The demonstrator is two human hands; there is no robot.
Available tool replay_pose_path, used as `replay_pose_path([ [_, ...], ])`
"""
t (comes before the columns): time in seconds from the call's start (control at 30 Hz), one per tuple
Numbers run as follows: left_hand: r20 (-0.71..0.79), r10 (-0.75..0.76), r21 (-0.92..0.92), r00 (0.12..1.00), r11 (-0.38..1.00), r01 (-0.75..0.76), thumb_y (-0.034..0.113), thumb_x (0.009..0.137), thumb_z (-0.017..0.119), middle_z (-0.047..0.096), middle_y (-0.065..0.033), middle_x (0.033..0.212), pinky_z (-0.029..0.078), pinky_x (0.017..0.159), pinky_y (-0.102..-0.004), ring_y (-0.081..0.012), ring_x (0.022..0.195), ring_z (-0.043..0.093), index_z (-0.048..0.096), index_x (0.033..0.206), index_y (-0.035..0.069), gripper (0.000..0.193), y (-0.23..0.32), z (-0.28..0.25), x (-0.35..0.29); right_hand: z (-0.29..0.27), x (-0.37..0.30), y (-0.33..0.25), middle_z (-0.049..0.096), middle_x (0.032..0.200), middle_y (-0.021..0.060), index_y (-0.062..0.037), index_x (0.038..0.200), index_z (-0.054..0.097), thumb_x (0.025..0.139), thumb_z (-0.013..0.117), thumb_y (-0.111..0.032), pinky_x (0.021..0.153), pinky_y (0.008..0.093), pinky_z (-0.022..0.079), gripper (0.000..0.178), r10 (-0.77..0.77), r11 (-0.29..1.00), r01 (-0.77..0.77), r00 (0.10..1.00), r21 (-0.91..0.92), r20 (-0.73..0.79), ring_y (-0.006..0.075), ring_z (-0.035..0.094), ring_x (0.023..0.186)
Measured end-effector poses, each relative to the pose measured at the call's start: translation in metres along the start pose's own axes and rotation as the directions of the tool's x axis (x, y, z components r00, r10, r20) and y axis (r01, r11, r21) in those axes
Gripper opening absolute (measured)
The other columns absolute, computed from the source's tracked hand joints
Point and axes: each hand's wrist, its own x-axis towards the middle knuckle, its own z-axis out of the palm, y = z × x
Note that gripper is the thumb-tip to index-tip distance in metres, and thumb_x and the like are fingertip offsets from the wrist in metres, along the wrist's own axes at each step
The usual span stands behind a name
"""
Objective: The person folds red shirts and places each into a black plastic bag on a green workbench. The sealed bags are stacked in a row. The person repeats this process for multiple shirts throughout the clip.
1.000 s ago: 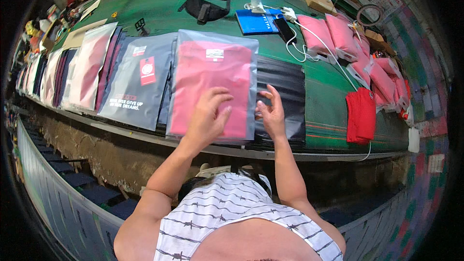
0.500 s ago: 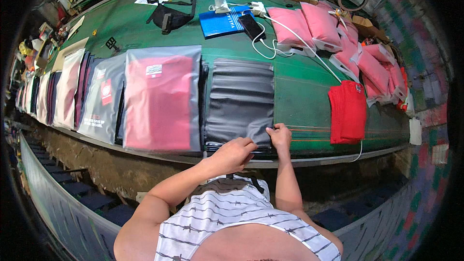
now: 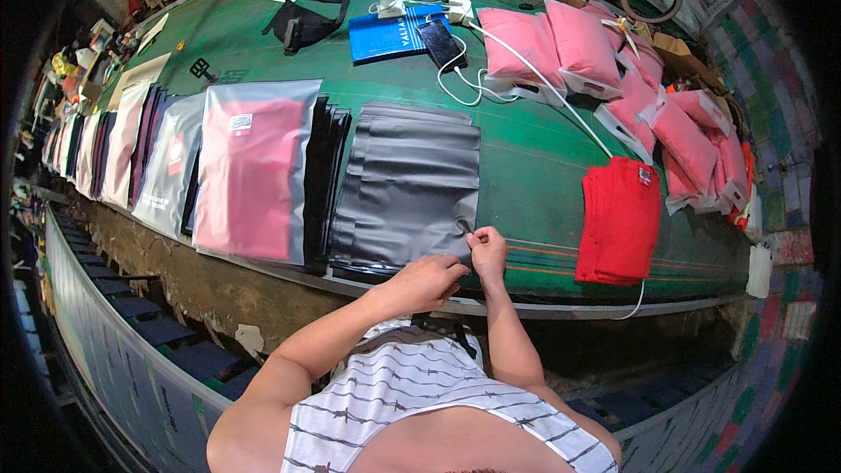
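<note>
A stack of black plastic bags [image 3: 407, 184] lies flat on the green table in front of me, its top sheet a little wrinkled. At its near right corner my right hand [image 3: 488, 254] pinches the edge of the top bag between thumb and fingers, and the plastic puckers there. My left hand [image 3: 429, 282] is beside it at the near edge of the stack, fingers curled together. Its fingertips are close to the same corner; what they grip is hidden. To the left lies a frosted clear bag [image 3: 311, 184] with a folded pink garment [image 3: 254, 184] inside.
More bagged garments [image 3: 171, 162] run leftward along the green table [image 3: 534, 219]. Folded red cloth [image 3: 618, 223] lies to the right, beyond it pink packages [image 3: 696, 153]. Farther back are a blue package [image 3: 372, 39], a phone [image 3: 443, 44] with white cables, and a black pouch [image 3: 304, 22].
The view has shifted slightly, so the table items appear moved. The top bag's corner now puckers more at my right hand's pinch, and both hands stay together at that corner.
</note>
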Motion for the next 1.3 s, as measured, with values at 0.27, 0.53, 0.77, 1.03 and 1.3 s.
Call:
replay_pose_path([
  [0.27,0.108,0.021,0.038,0.994,0.999,-0.026,0.014,0.091,0.066,0.062,-0.0187,0.11,0.051,0.087,-0.0485,-0.0404,0.102,0.062,0.061,0.12,-0.001,0.033,-0.015,-0.003,0.008,-0.064,0.024,0.036,0.066,0.073,0.0057,-0.0022,0.092,0.067,0.085,0.077,-0.01,0.065,0.0333,0.05,0.014,-0.035,0.997,0.015,0.955,-0.07,-0.295,0.0155,0.06,0.067],
  [0.53,0.143,0.054,0.009,0.988,0.998,-0.055,0.014,0.091,0.067,0.062,-0.0182,0.112,0.051,0.087,-0.0498,-0.0415,0.101,0.062,0.061,0.123,-0.001,0.035,-0.012,0.007,0.031,-0.153,0.049,0.045,0.068,0.079,0.0132,-0.0023,0.093,0.065,0.088,0.074,-0.012,0.07,0.0417,0.05,0.014,-0.055,0.968,-0.061,0.893,-0.243,-0.446,0.0291,0.066,0.074],
  [0.77,0.121,0.017,-0.025,0.992,1.0,-0.014,0.01,0.089,0.067,0.061,-0.0188,0.109,0.051,0.087,-0.0491,-0.0405,0.102,0.062,0.062,0.121,-0.001,0.034,0.007,0.04,0.072,-0.178,0.063,0.047,0.069,0.092,0.0234,-0.0027,0.103,0.064,0.093,0.064,-0.012,0.079,0.054,0.048,0.014,-0.174,0.935,0.03,0.907,-0.354,-0.382,0.0452,0.066,0.092],
  [1.03,-0.066,-0.197,-0.239,0.978,0.955,0.177,0.012,0.092,0.066,0.068,-0.0197,0.1,0.055,0.077,-0.044,-0.0371,0.089,0.069,0.068,0.11,0.0,0.022,0.066,0.12,0.17,-0.242,0.006,0.06,0.072,0.094,0.0222,0.007,0.101,0.067,0.093,0.068,-0.012,0.075,0.0434,0.057,0.021,-0.505,0.851,0.486,0.861,-0.197,-0.058,0.0382,0.071,0.081],
  [1.3,-0.057,-0.521,-0.453,0.851,0.774,0.443,0.03,0.097,0.065,0.072,-0.0179,0.082,0.053,0.071,-0.0396,-0.0299,0.074,0.069,0.07,0.101,-0.002,0.032,0.112,0.194,0.255,-0.36,0.015,0.115,0.074,0.088,0.0187,0.007,0.102,0.066,0.1,0.064,-0.034,0.056,0.0295,0.056,0.041,0.269,0.792,-0.262,0.96,0.551,0.07,0.0227,0.073,0.065],
])
